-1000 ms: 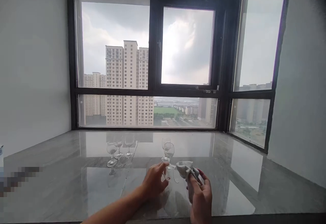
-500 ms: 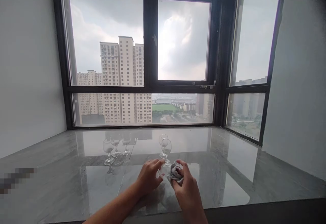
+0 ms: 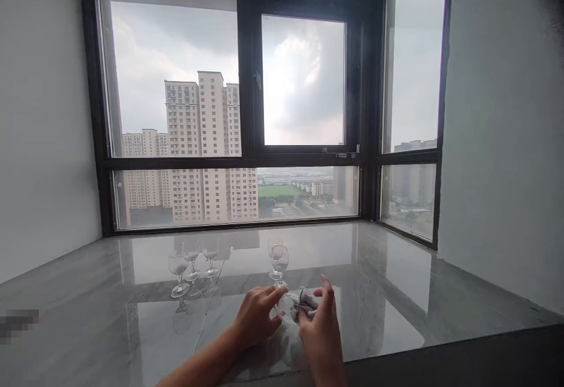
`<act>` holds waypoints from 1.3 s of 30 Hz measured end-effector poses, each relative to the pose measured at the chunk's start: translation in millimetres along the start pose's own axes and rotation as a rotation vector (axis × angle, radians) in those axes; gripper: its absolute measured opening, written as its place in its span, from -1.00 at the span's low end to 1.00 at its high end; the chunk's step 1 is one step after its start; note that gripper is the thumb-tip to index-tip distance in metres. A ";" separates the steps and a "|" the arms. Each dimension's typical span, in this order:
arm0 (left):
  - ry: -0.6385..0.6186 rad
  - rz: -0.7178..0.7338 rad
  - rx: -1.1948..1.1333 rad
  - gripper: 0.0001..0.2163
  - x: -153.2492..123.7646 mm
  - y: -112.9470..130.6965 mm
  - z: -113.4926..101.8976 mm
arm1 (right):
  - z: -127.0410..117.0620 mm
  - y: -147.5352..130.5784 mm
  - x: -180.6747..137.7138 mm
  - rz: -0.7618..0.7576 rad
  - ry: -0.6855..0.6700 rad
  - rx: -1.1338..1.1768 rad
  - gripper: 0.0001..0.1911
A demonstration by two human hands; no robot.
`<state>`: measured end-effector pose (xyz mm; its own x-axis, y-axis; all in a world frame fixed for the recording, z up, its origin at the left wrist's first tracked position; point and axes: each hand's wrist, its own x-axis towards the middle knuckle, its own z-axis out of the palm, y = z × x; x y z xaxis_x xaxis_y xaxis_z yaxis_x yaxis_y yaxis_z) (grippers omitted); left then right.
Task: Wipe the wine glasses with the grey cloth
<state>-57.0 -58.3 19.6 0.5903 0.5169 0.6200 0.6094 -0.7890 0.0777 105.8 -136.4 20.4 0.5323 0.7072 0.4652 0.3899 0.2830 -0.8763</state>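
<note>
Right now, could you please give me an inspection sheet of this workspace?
Surface: glossy grey marble counter, reflecting the window.
Job's things: a clear glass and a grey cloth, between both hands.
Clutter: three stemmed glasses left; two stemmed glasses just beyond the hands.
Grips: left hand on the glass; right hand presses the cloth to it.
Cables: nothing seen.
Surroundings: dark-framed window, tower blocks outside, white walls.

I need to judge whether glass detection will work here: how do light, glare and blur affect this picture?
Head view: strong backlight from the window; the polished marble counter mirrors the bright panes as glare. The standing wine glasses are faint and doubled by reflections. The glass between the left hand and right hand, by the grey cloth, is nearly invisible. A pixelated patch sits at the left edge.
</note>
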 end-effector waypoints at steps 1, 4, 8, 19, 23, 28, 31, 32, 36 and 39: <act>-0.002 0.006 0.000 -0.51 -0.2 -0.1 0.4 | 0.5 1.1 0.6 0.006 0.020 0.007 -0.18; -0.001 0.006 -0.003 -0.51 -1.0 -1.5 0.6 | 0.9 -0.6 1.6 0.115 -0.030 0.097 -0.23; 0.020 -0.048 -0.039 -0.51 0.7 -3.8 -1.1 | 0.4 -13.8 -1.6 0.101 -0.084 0.107 -0.36; 0.037 -0.076 -0.105 -0.46 -0.3 -4.2 -9.4 | -4.0 -34.5 -11.5 0.045 -0.129 0.233 -0.39; 0.040 -0.079 -0.101 -0.46 1.4 -4.1 -8.4 | -2.0 -22.5 -5.8 -0.044 0.033 0.116 -0.32; 0.039 -0.059 -0.080 -0.49 1.7 -6.2 -8.2 | -5.7 -20.0 -4.7 -0.085 -0.021 0.035 -0.29; 0.034 -0.039 -0.065 -0.50 -0.7 -8.0 -9.6 | -3.5 -24.9 -6.6 -0.103 -0.135 -0.025 -0.35; 0.040 -0.025 -0.061 -0.51 -1.6 -8.4 -9.9 | -2.8 -26.0 -6.9 -0.094 -0.166 -0.015 -0.37; 0.103 0.040 -0.014 -0.56 -2.9 -8.3 -8.1 | -2.3 -24.1 -5.9 0.019 -0.182 0.162 -0.33; 0.103 0.082 0.033 -0.55 -1.5 -6.8 -4.7 | -0.2 -18.8 -5.1 0.046 -0.024 0.108 -0.17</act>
<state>-64.5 -55.3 21.9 0.5826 0.4128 0.7002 0.5792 -0.8152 -0.0014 95.9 -145.5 34.5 0.5288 0.7364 0.4220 0.2811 0.3173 -0.9057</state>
